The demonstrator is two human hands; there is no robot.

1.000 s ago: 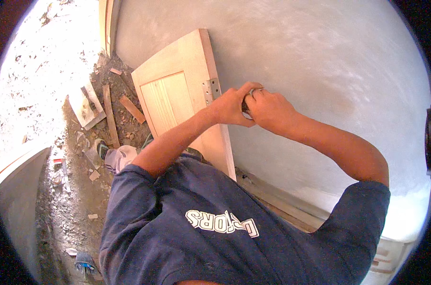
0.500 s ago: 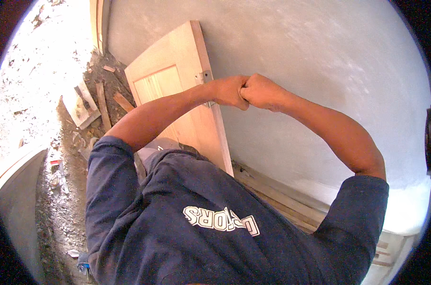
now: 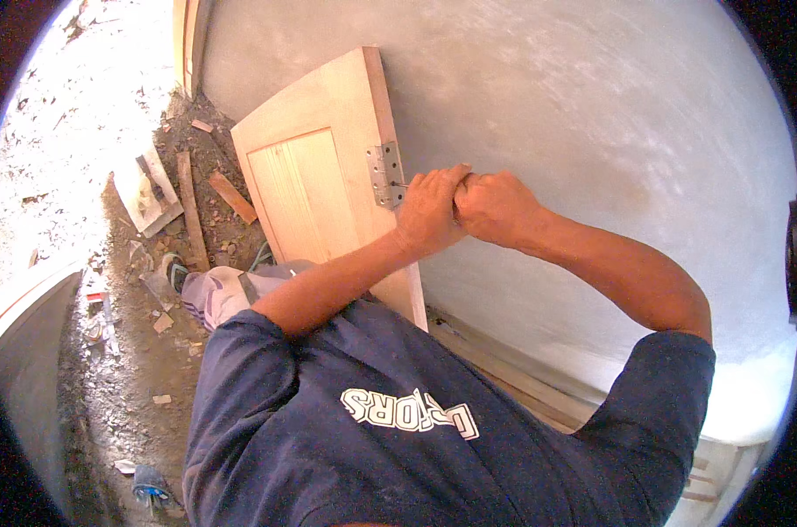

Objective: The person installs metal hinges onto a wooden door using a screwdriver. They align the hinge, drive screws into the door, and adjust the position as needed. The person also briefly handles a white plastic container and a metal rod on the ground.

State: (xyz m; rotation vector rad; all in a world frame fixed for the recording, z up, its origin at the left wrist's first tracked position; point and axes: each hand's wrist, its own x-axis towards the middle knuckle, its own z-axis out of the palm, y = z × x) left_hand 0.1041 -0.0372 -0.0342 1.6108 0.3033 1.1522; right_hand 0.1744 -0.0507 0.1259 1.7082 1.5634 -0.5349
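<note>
A pale wooden door (image 3: 355, 114) leans on its edge against the wall. A metal butt hinge (image 3: 386, 176) with several screw holes sits on its edge. My left hand (image 3: 430, 211) is closed just beside the hinge, and my right hand (image 3: 502, 209) is closed right against it, farther from the door. Between the hands and the hinge shows a thin shaft, like that of a screwdriver (image 3: 400, 184), its tip at the hinge. Both fists hide the handle.
A grey plastered wall (image 3: 574, 114) rises behind the door. Scrap wood strips (image 3: 189, 202), a pale board (image 3: 157, 198) and litter lie on the dirt floor at left. Long planks (image 3: 521, 378) lie along the wall's foot. A blue crumpled thing (image 3: 150, 483) is at lower left.
Both hands have come down and slightly right, and my left hand has turned so its knuckles face up. The hinge, partly covered before, now shows, and my legs are more visible.
</note>
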